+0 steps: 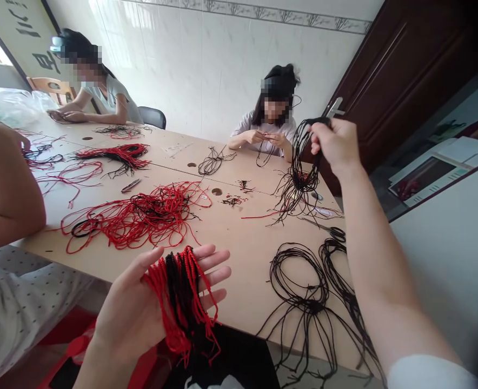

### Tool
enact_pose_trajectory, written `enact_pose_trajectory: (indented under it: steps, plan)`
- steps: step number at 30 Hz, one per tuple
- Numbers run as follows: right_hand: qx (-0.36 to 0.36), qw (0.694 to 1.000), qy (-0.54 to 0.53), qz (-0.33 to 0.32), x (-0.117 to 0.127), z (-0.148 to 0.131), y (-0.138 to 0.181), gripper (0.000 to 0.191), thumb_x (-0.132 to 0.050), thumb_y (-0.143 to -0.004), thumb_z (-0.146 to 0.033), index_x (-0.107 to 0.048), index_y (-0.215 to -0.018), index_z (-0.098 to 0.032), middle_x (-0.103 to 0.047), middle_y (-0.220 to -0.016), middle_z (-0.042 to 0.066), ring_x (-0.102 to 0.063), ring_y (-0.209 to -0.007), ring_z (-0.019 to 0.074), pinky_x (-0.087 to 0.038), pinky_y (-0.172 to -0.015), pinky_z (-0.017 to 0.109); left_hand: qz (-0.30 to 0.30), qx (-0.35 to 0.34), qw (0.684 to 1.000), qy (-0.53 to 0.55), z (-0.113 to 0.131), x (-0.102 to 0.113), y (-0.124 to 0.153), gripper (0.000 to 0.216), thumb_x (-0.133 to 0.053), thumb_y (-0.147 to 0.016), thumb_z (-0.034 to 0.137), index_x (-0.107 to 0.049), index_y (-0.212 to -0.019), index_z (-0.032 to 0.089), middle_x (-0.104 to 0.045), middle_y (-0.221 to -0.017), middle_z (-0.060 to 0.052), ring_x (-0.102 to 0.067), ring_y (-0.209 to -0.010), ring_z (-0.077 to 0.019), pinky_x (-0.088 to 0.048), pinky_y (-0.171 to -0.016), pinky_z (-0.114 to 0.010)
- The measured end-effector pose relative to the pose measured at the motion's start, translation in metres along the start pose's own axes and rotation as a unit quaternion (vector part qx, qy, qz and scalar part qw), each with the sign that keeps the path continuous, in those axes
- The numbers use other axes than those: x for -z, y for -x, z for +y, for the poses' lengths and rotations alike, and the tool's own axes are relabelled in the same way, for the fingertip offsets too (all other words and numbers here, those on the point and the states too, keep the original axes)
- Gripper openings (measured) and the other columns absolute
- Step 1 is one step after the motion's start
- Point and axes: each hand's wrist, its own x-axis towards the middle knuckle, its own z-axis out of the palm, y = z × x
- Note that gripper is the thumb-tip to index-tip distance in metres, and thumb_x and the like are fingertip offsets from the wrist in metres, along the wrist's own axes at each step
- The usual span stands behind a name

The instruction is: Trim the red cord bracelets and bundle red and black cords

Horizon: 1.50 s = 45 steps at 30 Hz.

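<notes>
My left hand (141,302) is palm up near the front edge, its fingers stretched out. A bundle of red and black braided cords (180,292) lies across it, ends hanging below the palm. My right hand (336,143) reaches out over the far right of the table, its fingers closed round the top of a looped bundle of black cords (304,162). That bundle's loose ends hang down to the tabletop. Closer to me, looped black cords (299,275) lie at the table's right, with more black cords (340,270) partly behind my right forearm.
A tangled red and black cord pile (141,216) covers the middle of the table (239,259). Scissors (332,231) lie at the right edge, near cord scraps (234,200). Two people sit opposite, one handling a cord; another person's arm (12,189) rests at the left.
</notes>
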Motion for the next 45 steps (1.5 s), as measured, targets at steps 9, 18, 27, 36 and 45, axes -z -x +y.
enact_pose_trajectory:
  steps: [9, 18, 27, 36, 45]
  plan:
    - [0.015, 0.951, 0.14, -0.277, -0.107, 0.065, 0.129, 0.023, -0.057, -0.095, -0.034, -0.063, -0.107, -0.014, -0.066, -0.102, 0.005, -0.064, -0.082, 0.0159, -0.056, -0.072, 0.032, -0.011, -0.014, 1.0, 0.02, -0.005, 0.0, -0.005, 0.057, -0.035, -0.092, 0.045, -0.073, -0.11, 0.007, -0.067, -0.125, -0.015, -0.06, -0.119, -0.034, -0.048, -0.1, -0.046]
    - [0.017, 0.911, 0.184, -0.368, -0.129, 0.076, 0.179, 0.017, -0.069, -0.085, -0.026, -0.065, -0.094, -0.012, -0.066, -0.103, 0.009, -0.062, -0.1, 0.0234, -0.049, -0.092, 0.045, -0.138, -0.039, 0.988, 0.054, -0.014, 0.021, -0.015, 0.053, -0.042, -0.091, 0.039, -0.065, -0.123, 0.004, -0.06, -0.134, -0.018, -0.052, -0.128, -0.0326, -0.043, -0.106, -0.046]
    - [-0.041, 0.93, -0.064, -0.359, -0.05, -0.043, 0.205, 0.024, -0.052, -0.094, -0.039, -0.063, -0.085, -0.019, -0.068, -0.081, 0.002, -0.062, -0.072, 0.0139, -0.051, -0.065, 0.025, -0.036, -0.044, 0.998, -0.011, -0.021, 0.008, -0.036, 0.035, -0.059, -0.083, 0.032, -0.074, -0.111, 0.016, -0.058, -0.14, -0.009, -0.021, -0.145, -0.0368, -0.036, -0.11, -0.057]
    - [-0.106, 0.918, -0.228, -0.308, -0.03, -0.034, 0.197, 0.02, -0.062, -0.088, -0.035, -0.065, -0.08, -0.017, -0.06, -0.069, 0.0, -0.058, -0.06, 0.0108, -0.051, -0.058, 0.024, -0.07, -0.02, 0.991, -0.109, -0.014, -0.03, -0.072, 0.034, -0.07, -0.077, 0.024, -0.074, -0.11, 0.019, -0.069, -0.121, -0.009, -0.051, -0.123, -0.0328, -0.044, -0.103, -0.055]
    - [-0.105, 0.924, -0.327, -0.168, 0.019, -0.018, 0.173, 0.025, -0.065, -0.087, -0.039, -0.061, -0.076, -0.017, -0.061, -0.057, -0.003, -0.056, -0.05, 0.0083, -0.048, -0.051, 0.02, -0.202, 0.02, 0.971, -0.124, -0.001, -0.082, -0.127, 0.026, -0.064, -0.081, 0.021, -0.075, -0.104, 0.015, -0.071, -0.116, -0.013, -0.052, -0.123, -0.035, -0.044, -0.101, -0.057]
